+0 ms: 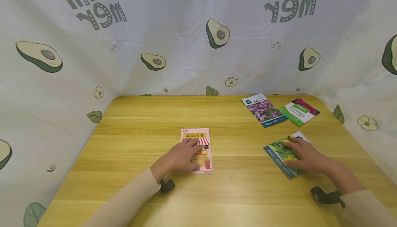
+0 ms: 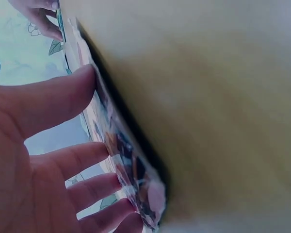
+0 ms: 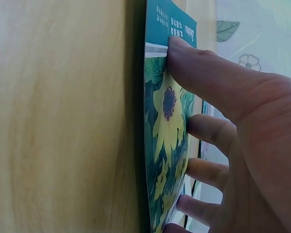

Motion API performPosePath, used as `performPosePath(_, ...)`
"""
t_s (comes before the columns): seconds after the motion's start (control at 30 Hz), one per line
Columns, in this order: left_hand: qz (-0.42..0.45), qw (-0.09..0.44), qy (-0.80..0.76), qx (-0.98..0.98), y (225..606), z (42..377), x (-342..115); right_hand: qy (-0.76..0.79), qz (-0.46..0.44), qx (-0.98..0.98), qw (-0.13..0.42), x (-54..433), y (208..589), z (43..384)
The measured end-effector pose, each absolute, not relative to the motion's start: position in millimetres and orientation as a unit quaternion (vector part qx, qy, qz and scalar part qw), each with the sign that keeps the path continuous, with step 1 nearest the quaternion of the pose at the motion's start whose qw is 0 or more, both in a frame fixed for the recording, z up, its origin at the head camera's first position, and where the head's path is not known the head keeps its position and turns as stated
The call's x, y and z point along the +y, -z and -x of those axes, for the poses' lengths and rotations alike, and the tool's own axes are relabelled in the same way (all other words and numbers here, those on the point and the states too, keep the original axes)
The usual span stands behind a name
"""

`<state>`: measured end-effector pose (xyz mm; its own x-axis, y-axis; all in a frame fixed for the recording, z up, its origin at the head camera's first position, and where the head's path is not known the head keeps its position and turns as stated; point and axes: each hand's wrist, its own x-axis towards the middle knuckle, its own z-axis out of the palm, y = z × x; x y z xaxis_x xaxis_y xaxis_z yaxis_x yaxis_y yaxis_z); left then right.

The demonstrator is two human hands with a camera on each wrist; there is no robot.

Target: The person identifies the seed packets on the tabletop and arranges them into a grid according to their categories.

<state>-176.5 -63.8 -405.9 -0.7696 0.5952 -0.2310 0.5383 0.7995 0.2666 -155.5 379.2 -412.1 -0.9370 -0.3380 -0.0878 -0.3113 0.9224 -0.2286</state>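
Note:
My left hand (image 1: 185, 155) rests on a pink seed packet (image 1: 206, 155) with a red-and-white striped awning print, lying near the table's middle. The left wrist view shows the thumb and fingertips touching the top face of this packet (image 2: 128, 162), fingers spread. On the right, my other hand (image 1: 308, 157) touches a seed packet with yellow flowers (image 1: 277, 153), which lies at a slant. Seen from the right wrist, its thumb lies on the teal end of the flower packet (image 3: 157, 111), the fingers extended along its far side. Both hands partly cover their packets.
Farther back on the right lie a purple-flower packet (image 1: 263, 111) and a green-and-white packet (image 1: 299, 113), their edges meeting. All lie on a wood-grain table (image 1: 139, 123). A white avocado-print cloth (image 1: 186, 58) hangs behind and along the sides.

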Motion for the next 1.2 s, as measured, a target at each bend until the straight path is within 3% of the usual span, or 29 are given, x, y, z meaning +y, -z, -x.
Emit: performPosePath(1.2, -0.269, 0.162, -0.139, 0.939, 407.3, 151.5, -122.6, 0.134, 0.166, 0.974, 0.080, 384.8, 418.8, 160.5)
